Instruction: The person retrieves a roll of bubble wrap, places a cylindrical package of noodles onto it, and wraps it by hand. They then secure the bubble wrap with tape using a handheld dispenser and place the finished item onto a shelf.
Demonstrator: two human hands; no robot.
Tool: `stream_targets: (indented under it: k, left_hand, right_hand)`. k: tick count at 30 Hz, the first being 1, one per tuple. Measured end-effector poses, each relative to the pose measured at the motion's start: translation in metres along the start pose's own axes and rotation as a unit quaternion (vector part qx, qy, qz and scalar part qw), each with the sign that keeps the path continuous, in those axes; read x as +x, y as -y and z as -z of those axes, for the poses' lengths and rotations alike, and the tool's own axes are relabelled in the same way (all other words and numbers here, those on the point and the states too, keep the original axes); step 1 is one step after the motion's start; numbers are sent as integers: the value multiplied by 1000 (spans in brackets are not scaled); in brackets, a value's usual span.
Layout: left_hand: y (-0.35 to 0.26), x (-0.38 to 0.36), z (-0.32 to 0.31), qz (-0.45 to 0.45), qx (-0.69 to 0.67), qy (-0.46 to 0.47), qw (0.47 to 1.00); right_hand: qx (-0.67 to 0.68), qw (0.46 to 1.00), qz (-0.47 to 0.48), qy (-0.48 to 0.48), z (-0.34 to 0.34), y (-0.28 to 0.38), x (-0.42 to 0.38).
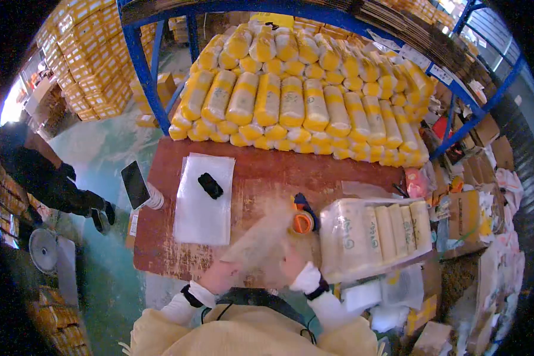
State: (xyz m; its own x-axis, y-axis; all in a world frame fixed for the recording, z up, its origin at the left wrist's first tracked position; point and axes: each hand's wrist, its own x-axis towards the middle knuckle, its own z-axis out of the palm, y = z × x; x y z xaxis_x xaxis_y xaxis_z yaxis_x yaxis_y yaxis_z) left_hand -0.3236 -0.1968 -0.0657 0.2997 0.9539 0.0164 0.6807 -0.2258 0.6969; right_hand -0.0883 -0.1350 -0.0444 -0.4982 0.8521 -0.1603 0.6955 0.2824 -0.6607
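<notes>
Near the front edge of the red-brown table, my left hand (218, 277) holds the lower left end of a pale, translucent bag (256, 240), its fingers closed on it. On the bag's right side is my right hand (292, 264), smeared by motion, so its fingers cannot be made out. The bag is blurred too. Just beyond my right hand stands a tape dispenser with an orange roll (303, 222). To the left, a stack of clear plastic sheets (203, 219) lies flat with a black object (210, 185) on top.
Yellow-and-white wrapped rolls (291, 101) are piled along the table's back (160, 237). At right lies a clear bag of marked packs (385, 231). A phone (135, 184) stands at the left edge. A person in dark clothes (47, 172) is at far left. Blue rack posts (142, 71) frame the table.
</notes>
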Motion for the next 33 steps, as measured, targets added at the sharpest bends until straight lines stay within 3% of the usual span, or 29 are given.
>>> stream_targets:
  k: [1,3,5,8,9,12,15,18,19,21,24,25,27,30,31,33]
  left_hand:
    - [-10,0,6,-48,40,-25,998]
    - [-10,-2,13,-104,106,-40,988]
    - [9,-12,19,-117,153,-18,981]
    - [34,-19,31,-14,51,-18,998]
    - [46,-24,30,-28,40,-57,997]
    - [92,-35,27,89,39,-127,987]
    - [111,-40,17,230,-173,-287,914]
    - [100,-46,23,340,-433,-214,807]
    - [113,-50,11,337,-459,-188,800]
    - [134,-53,-9,330,-509,-134,784]
    - [112,-37,-9,306,-369,-103,871]
    - [102,-34,-4,298,-428,-111,846]
    - [89,-28,10,280,-539,-125,785]
    - [90,-18,33,297,-531,-192,770]
    - [99,-18,40,258,-628,-182,712]
    - [98,-21,59,214,-563,-181,777]
  right_hand:
    - [-131,983,20,-127,13,6,7]
    - [-359,910,141,-154,29,16,22]
    - [-374,901,178,-129,-2,-19,43]
    - [-270,953,106,88,-35,-54,69]
    - [-284,945,149,69,-37,-63,71]
    - [-350,904,244,11,-27,-28,51]
    - [-239,945,221,-21,-57,-47,47]
    - [-158,982,99,25,-44,-28,37]
    - [-135,989,44,44,-34,-14,32]
    - [-146,986,76,16,-25,-14,28]
    - [-146,981,129,-3,-41,-51,30]
    - [-143,978,150,-4,-53,-69,32]
    - [-46,994,94,12,-67,-96,32]
    - [50,995,56,59,-59,-106,30]
    - [54,995,56,63,-55,-103,30]
    - [42,996,59,53,-49,-95,26]
